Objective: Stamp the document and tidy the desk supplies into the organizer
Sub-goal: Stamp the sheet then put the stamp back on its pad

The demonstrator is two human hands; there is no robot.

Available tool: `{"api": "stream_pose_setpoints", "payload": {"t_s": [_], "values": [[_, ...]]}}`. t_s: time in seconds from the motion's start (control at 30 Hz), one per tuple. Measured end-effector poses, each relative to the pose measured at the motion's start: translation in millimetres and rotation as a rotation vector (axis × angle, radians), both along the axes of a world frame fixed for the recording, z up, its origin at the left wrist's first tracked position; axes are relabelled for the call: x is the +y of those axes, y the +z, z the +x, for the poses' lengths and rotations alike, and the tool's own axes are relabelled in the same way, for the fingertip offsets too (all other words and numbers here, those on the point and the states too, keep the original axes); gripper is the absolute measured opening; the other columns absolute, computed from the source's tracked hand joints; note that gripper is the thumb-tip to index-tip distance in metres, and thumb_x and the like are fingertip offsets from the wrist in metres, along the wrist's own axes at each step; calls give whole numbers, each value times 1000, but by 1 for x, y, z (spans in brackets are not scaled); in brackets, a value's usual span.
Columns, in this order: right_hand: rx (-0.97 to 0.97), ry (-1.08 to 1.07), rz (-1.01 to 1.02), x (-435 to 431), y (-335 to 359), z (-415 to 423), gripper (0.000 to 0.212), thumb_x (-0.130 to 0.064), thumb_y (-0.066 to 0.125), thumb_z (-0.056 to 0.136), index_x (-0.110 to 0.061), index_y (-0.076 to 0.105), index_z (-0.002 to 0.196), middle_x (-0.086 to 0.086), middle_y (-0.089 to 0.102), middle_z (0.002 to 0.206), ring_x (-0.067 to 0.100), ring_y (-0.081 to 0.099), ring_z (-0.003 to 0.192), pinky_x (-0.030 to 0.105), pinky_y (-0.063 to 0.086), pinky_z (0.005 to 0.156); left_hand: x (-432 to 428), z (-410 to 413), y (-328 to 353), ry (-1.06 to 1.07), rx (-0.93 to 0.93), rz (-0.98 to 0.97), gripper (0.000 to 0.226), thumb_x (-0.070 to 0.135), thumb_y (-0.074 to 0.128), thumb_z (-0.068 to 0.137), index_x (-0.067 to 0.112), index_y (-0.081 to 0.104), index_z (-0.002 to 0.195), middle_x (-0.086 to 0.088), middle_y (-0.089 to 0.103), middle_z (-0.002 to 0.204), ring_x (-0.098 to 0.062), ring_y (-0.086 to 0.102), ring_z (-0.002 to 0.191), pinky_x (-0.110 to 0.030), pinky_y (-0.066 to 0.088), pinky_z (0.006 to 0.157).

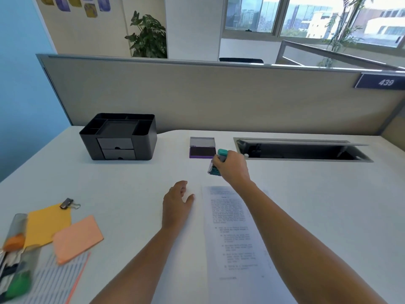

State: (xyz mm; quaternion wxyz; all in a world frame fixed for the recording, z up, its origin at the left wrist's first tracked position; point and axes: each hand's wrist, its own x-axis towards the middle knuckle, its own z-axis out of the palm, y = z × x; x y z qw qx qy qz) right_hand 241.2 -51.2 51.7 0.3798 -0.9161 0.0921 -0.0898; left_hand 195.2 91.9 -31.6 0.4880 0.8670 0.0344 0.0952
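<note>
Stamp (222,154) one, organizer (144,139) one

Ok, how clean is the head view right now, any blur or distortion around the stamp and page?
Head view: wide-angle bend curves the partition; the stamp in the right hand is slightly blurred; print on the page is soft and unreadable; the supplies at bottom left smear most; the windows are bright, with no glare on the desk.

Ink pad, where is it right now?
Head view: the ink pad lies open at mid-desk toward the back, between the black organizer on its left and the cable hatch on its right, just beyond the right hand holding the stamp.
</note>
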Motion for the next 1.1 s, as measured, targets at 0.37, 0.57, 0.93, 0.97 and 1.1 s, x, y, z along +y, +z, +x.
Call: {"api": "stream_pose_setpoints", "payload": {"t_s": [0.37,0.57,0.93,0.97,1.1], "values": [[29,-36,29,-39,4,-138,25,-28,54,90,-8,52,74,3,54,73,16,55,70,27,46,57,0,-110,-9,-234,-45,192,38,22,51,94,18,49,131,4,46,141,-12,39,132,-14,20,105],[25,-64,11,-58,2,-205,40,-21,54,89,-12,32,56,-1,39,58,11,34,50,20,29,46,2,-151,-14,-329,-46,280,41,30,43,97,26,41,137,11,31,150,-4,21,141,-19,18,111],[46,-144,-54,-79,-8,-265,39,-23,55,89,-13,34,57,-4,40,57,10,33,49,21,29,47,0,-172,-12,-424,-35,506,47,32,32,100,20,29,145,3,22,155,-10,13,144,-23,6,115],[52,-148,-59,-81,-8,-267,38,-23,55,89,-13,36,58,-4,41,58,10,34,50,21,30,47,0,-172,-12,-432,-24,529,48,33,32,100,19,28,145,3,21,155,-11,13,144,-24,5,116],[58,-165,-78,-88,-9,-271,38,-23,54,90,-13,36,58,-3,42,59,9,36,51,21,31,48,0,-171,-12,-450,-3,583,50,36,33,99,17,28,145,2,21,155,-13,12,144,-27,5,117]]}}
